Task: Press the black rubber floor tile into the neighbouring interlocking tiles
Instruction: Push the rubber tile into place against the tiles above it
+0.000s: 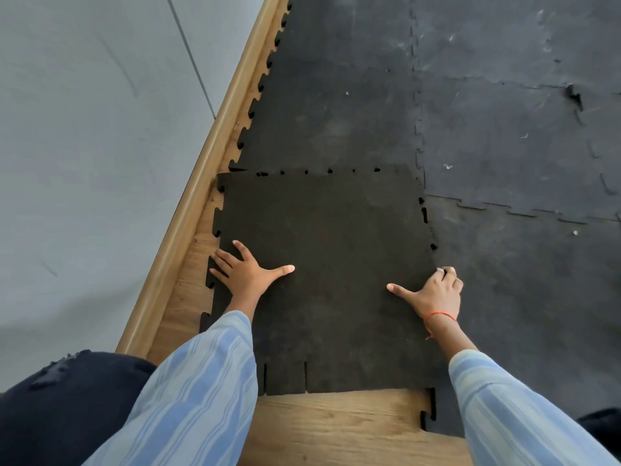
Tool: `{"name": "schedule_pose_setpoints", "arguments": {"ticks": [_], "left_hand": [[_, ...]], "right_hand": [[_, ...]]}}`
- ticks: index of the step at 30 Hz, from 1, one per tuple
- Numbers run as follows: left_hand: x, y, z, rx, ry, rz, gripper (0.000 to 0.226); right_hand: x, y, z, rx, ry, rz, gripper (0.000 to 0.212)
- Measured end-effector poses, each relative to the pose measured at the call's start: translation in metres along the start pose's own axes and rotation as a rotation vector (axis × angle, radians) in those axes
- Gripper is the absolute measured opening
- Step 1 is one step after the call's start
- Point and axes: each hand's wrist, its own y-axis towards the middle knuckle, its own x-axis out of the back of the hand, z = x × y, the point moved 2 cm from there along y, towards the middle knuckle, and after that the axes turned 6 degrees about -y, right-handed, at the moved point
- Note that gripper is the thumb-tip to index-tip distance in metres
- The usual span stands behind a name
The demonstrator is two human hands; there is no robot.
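left hand (247, 275) flat, right hand (437, 294) curled at tile (322, 250) edge

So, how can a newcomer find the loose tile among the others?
Follow the wooden skirting along the wall to the nearest black tile, under both hands. Unlike the laid tiles, its far and right seams show open gaps.

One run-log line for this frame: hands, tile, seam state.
left hand: flat, fingers spread on black tile | right hand: fingers curled at tile's right edge | far seam: gaps showing, not fully seated
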Motion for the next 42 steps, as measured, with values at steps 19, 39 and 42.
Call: {"name": "schedule_pose_setpoints", "arguments": {"ticks": [19, 39, 42], "left_hand": [[0.016, 0.001, 0.021, -0.117, 0.076, 0.024, 0.142], [0.020, 0.006, 0.026, -0.124, 0.051, 0.053, 0.143], [0.018, 0.009, 0.026, -0.127, 0.052, 0.045, 0.144]], "right_hand": [[-0.026, -0.062, 0.002, -0.096, 0.057, -0.003, 0.115], [-0.021, -0.029, 0.033, -0.130, 0.428, 0.131, 0.121], [-0.023, -0.028, 0.038, -0.151, 0.445, 0.138, 0.123]]}}
